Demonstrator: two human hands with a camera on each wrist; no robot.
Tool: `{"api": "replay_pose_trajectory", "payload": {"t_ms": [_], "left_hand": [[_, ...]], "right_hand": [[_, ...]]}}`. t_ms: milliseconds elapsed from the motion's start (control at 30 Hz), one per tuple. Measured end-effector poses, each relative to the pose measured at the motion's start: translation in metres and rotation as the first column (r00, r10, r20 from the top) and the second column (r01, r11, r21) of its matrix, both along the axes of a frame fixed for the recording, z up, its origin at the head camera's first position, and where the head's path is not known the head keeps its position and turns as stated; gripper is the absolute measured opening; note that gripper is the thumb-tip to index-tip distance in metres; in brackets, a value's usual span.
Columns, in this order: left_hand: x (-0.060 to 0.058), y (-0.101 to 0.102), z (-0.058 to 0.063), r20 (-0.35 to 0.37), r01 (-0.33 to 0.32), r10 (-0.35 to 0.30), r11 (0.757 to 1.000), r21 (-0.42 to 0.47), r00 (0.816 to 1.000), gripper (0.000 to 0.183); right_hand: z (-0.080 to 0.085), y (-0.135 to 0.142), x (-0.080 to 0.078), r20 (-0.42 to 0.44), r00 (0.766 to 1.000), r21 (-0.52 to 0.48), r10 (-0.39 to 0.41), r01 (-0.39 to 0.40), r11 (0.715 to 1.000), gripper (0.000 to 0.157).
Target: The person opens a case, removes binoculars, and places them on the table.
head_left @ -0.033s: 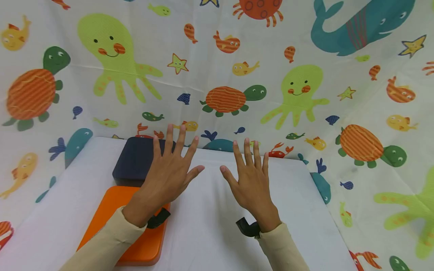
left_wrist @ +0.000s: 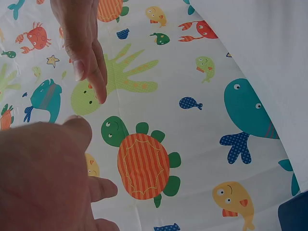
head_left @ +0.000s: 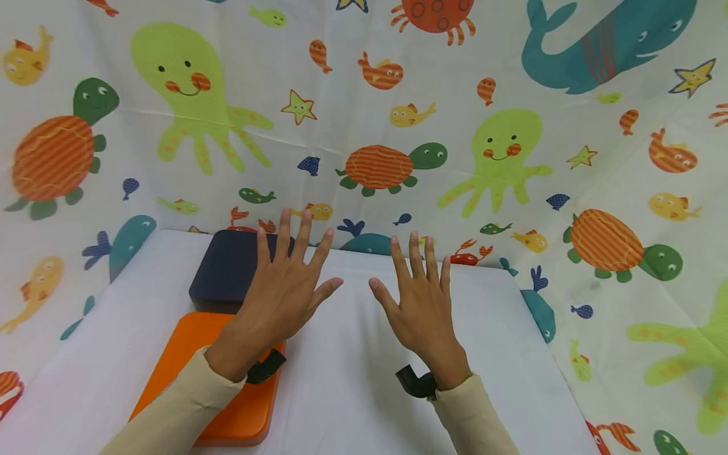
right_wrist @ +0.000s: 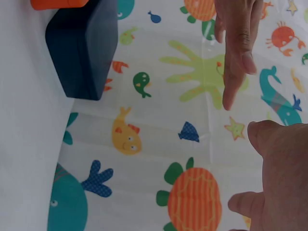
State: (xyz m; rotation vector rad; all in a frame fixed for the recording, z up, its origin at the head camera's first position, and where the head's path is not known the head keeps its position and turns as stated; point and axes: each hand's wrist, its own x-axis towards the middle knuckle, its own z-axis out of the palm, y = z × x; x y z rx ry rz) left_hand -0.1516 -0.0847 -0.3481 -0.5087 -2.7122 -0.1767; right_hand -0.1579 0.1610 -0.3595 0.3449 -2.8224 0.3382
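Both hands are held up above the white table with fingers spread and nothing in them. My left hand (head_left: 279, 294) is in front of a dark navy box (head_left: 227, 268) and covers part of its right side. Below it, the left wrist and sleeve pass over an orange box (head_left: 227, 379) with rounded corners, hiding part of that too. To the right, my right hand (head_left: 421, 303) hovers over white cloth, apart from the left. The right wrist view shows the navy box (right_wrist: 79, 53) with an edge of the orange box (right_wrist: 57, 4) beside it.
White cloth covers the table (head_left: 335, 392). Behind and around it hangs a curtain (head_left: 352, 107) printed with sea animals. A black strap piece (head_left: 418, 382) sticks out at the right wrist, and another black strap piece (head_left: 266, 366) at the left.
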Motion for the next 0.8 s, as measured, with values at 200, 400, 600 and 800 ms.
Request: {"api": "replay_pose_trajectory", "payload": {"t_ms": [200, 400, 600, 800], "left_hand": [[0.0, -0.002, 0.0, -0.002, -0.005, 0.005, 1.0, -0.002, 1.0, 0.082], [0.003, -0.003, -0.001, 0.008, -0.015, 0.015, 1.0, -0.007, 1.0, 0.083], [0.006, -0.008, -0.003, 0.05, -0.02, 0.02, 1.0, 0.008, 0.999, 0.082], [0.009, -0.02, -0.002, 0.128, 0.002, -0.011, 0.997, 0.071, 0.992, 0.083]], "right_hand": [[0.0, -0.003, 0.001, 0.002, 1.0, -0.021, 0.005, -0.005, 1.0, 0.083], [0.0, -0.004, 0.005, 0.03, 0.999, -0.017, -0.012, 0.012, 1.0, 0.084], [-0.002, -0.007, 0.009, 0.017, 1.0, -0.032, -0.02, 0.02, 0.999, 0.08], [-0.007, -0.017, 0.008, -0.041, 0.999, -0.104, -0.033, 0.028, 0.994, 0.079]]}}
